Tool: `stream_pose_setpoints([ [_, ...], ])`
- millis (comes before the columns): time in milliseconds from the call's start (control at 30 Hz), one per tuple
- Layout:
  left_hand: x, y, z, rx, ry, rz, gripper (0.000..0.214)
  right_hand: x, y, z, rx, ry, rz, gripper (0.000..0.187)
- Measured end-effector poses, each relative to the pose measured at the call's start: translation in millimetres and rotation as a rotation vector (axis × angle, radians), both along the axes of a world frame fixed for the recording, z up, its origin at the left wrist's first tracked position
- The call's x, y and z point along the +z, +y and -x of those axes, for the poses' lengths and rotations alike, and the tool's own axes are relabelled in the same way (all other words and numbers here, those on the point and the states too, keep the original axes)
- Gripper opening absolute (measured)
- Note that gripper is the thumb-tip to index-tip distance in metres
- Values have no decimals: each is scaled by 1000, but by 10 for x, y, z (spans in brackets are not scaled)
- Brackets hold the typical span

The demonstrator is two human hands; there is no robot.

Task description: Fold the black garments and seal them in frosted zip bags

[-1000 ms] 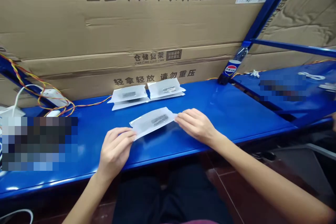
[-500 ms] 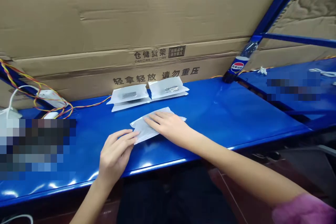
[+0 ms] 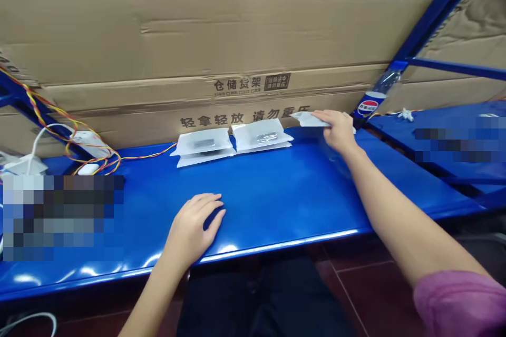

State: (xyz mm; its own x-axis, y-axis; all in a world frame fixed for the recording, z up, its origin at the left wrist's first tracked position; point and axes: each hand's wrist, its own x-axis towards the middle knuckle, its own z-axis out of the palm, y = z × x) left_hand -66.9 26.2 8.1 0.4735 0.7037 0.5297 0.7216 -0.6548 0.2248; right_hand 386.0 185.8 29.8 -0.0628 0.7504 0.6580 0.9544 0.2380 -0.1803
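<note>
My right hand is stretched to the far right of the blue shelf, fingers closed on a white pouch just above the surface near the cardboard. My left hand rests flat near the shelf's front edge, fingers apart, holding nothing. Two small stacks of white pouches, the left stack and the right stack, lie side by side at the back against the cardboard. Each top pouch shows a dark part inside.
Large cardboard boxes form a wall behind the shelf. Red and yellow wires and white adapters lie at the back left. A cola bottle leans against a blue rack post at the right, beside a second blue shelf.
My right hand has carried the pouch from the middle of the shelf to the far right back. My left hand let go of it and now lies flat near the front edge.
</note>
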Motion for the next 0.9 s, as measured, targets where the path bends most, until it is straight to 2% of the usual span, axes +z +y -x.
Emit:
stream_pose_setpoints([
  [67,15,-4,-10,1,2,11,21,-177,65,43,25,0,129,66],
  [133,32,6,-19,-1,-5,16,20,-252,80,91,67,-14,251,70],
  [267,53,45,-8,-1,-24,1,18,-109,-117,126,70,-21,404,73],
  [333,41,38,1,-3,-22,-9,18,-10,-412,218,54,-14,429,75],
  [400,6,-13,-16,14,-6,-29,21,2,-840,461,60,-7,434,75],
  [500,-71,-157,-132,106,57,-57,30,-179,-1549,1081,21,71,394,61],
  [600,-118,-276,-319,226,112,-32,41,-408,-2019,1712,79,94,454,70],
  [700,-127,-293,-456,311,76,9,41,-494,-2128,2047,-6,69,429,80],
  [900,-161,-264,-505,298,41,25,43,-427,-2030,2139,-35,4,421,76],
])
